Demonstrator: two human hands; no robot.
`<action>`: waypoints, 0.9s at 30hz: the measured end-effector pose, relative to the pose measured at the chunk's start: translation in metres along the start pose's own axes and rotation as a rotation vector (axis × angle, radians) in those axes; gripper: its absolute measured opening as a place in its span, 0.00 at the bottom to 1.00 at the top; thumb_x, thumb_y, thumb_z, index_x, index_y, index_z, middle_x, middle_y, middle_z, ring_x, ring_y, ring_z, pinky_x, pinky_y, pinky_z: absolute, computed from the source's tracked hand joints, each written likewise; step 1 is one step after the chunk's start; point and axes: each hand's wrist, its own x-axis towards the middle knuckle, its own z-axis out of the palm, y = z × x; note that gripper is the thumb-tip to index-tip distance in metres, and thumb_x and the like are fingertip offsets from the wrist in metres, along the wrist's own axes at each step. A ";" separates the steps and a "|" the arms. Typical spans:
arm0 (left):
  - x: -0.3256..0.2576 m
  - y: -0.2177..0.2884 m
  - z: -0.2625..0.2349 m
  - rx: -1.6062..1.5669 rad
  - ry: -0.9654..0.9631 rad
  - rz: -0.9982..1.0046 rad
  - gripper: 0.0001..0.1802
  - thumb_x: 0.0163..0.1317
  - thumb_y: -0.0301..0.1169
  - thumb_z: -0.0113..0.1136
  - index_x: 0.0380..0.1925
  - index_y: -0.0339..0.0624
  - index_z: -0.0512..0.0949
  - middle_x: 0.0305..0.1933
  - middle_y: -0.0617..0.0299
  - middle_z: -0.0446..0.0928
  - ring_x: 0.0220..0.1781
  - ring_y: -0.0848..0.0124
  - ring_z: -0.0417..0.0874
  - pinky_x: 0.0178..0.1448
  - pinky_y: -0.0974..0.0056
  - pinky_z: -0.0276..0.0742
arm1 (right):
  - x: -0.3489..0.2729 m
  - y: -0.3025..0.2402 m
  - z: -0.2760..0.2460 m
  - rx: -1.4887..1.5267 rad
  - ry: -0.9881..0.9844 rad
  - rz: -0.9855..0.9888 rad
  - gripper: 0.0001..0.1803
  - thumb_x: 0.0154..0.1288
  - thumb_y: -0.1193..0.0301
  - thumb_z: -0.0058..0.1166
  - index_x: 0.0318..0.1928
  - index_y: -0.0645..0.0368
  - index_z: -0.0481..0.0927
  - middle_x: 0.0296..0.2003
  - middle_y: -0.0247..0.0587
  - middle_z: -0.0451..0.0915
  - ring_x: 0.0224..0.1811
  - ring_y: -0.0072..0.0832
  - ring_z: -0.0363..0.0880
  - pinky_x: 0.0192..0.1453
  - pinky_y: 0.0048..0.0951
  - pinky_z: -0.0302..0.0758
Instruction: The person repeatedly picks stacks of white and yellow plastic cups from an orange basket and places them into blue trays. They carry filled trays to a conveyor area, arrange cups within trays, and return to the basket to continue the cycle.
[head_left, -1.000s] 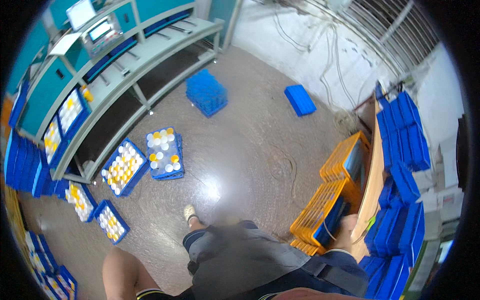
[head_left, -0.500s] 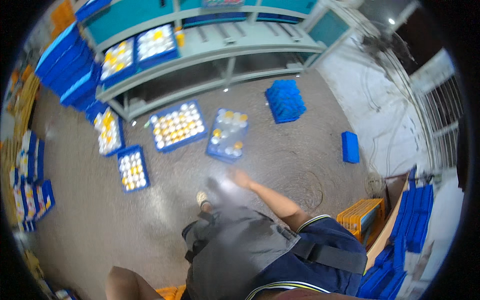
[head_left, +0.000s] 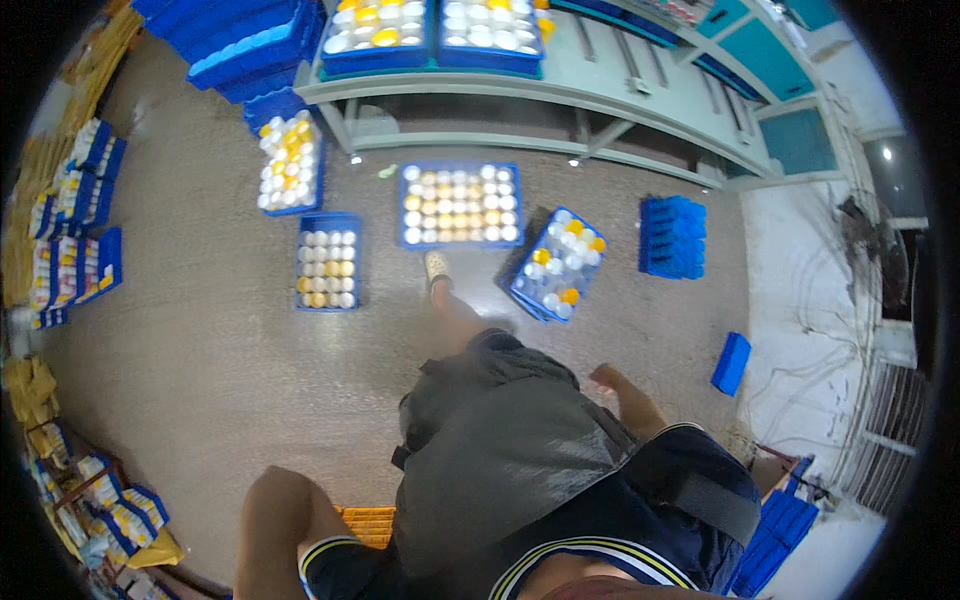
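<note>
the right hand (head_left: 604,378), outstretched a moment ago, is back beside the grey apron (head_left: 500,440); i can't tell whether it's clenched. ahead, slightly left of it, sits a blue crate (head_left: 524,292) of white and yellow caps (head_left: 541,256); farther right, a blue stack (head_left: 673,237).

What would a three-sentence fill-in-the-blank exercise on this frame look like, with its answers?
The only visible bare hand is the person's ____ one.
The angled rectangular plastic crate nearest that hand, holding round white and yellow pieces, is ____.
The slatted plastic crate beside the person's dark left sleeve is ____.
Missing words: right; blue; orange.
</note>
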 end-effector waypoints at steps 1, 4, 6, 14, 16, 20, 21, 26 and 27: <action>-0.033 -0.011 0.009 -0.134 -0.030 -0.059 0.12 0.70 0.30 0.47 0.44 0.35 0.78 0.43 0.49 0.81 0.43 0.59 0.80 0.45 0.59 0.74 | 0.010 -0.005 -0.019 0.270 0.023 0.299 0.20 0.71 0.55 0.50 0.37 0.62 0.80 0.28 0.41 0.81 0.24 0.33 0.80 0.30 0.39 0.79; -0.124 -0.056 0.042 0.517 0.268 -0.159 0.15 0.67 0.38 0.54 0.39 0.34 0.75 0.34 0.55 0.79 0.35 0.69 0.80 0.37 0.66 0.76 | 0.047 -0.077 -0.091 0.419 0.098 0.265 0.16 0.69 0.58 0.50 0.33 0.56 0.79 0.20 0.39 0.76 0.17 0.33 0.75 0.19 0.40 0.70; -0.198 -0.069 0.071 0.591 -0.334 -0.569 0.11 0.68 0.32 0.55 0.42 0.34 0.75 0.42 0.54 0.78 0.40 0.69 0.80 0.43 0.64 0.76 | 0.072 -0.166 -0.149 0.204 0.282 0.026 0.16 0.68 0.58 0.50 0.32 0.56 0.80 0.26 0.42 0.79 0.26 0.35 0.78 0.28 0.42 0.73; -0.451 -0.086 0.176 -0.216 -1.917 -1.543 0.25 0.59 0.40 0.66 0.50 0.32 0.78 0.51 0.40 0.80 0.54 0.45 0.80 0.59 0.51 0.74 | 0.036 -0.599 -0.386 -0.088 0.676 -0.745 0.17 0.66 0.59 0.52 0.46 0.59 0.81 0.43 0.53 0.83 0.49 0.50 0.80 0.56 0.48 0.75; -0.503 -0.095 0.205 -0.273 -1.827 -1.558 0.25 0.58 0.41 0.66 0.49 0.31 0.78 0.49 0.41 0.81 0.52 0.44 0.81 0.56 0.50 0.75 | 0.010 -0.684 -0.419 -0.016 0.816 -0.751 0.19 0.65 0.64 0.54 0.56 0.53 0.77 0.51 0.54 0.79 0.56 0.50 0.76 0.58 0.47 0.73; -0.613 -0.123 0.296 -0.285 -1.528 -1.448 0.25 0.61 0.39 0.64 0.53 0.32 0.76 0.51 0.41 0.78 0.56 0.47 0.77 0.60 0.52 0.72 | -0.010 -0.807 -0.461 -0.164 1.072 -0.898 0.27 0.62 0.65 0.60 0.62 0.46 0.73 0.55 0.49 0.75 0.57 0.46 0.71 0.58 0.48 0.68; -0.640 -0.126 0.327 -0.226 -1.433 -1.316 0.26 0.60 0.38 0.64 0.54 0.33 0.75 0.52 0.41 0.77 0.58 0.47 0.75 0.61 0.52 0.71 | -0.007 -0.830 -0.467 -0.245 1.147 -0.843 0.28 0.62 0.64 0.61 0.63 0.45 0.73 0.53 0.48 0.75 0.56 0.44 0.71 0.57 0.48 0.68; -0.728 -0.149 0.436 -0.098 -1.614 -1.193 0.20 0.58 0.39 0.65 0.44 0.34 0.78 0.44 0.44 0.80 0.50 0.46 0.79 0.56 0.50 0.75 | 0.026 -0.893 -0.482 -0.533 0.832 -0.492 0.26 0.58 0.54 0.64 0.56 0.45 0.79 0.53 0.46 0.77 0.61 0.39 0.69 0.63 0.46 0.61; -0.736 -0.151 0.446 -0.075 -1.751 -1.249 0.20 0.58 0.40 0.65 0.43 0.35 0.79 0.42 0.45 0.81 0.49 0.46 0.81 0.55 0.50 0.76 | 0.032 -0.897 -0.483 -0.551 0.803 -0.466 0.25 0.57 0.54 0.65 0.54 0.45 0.80 0.52 0.45 0.77 0.61 0.38 0.70 0.64 0.45 0.61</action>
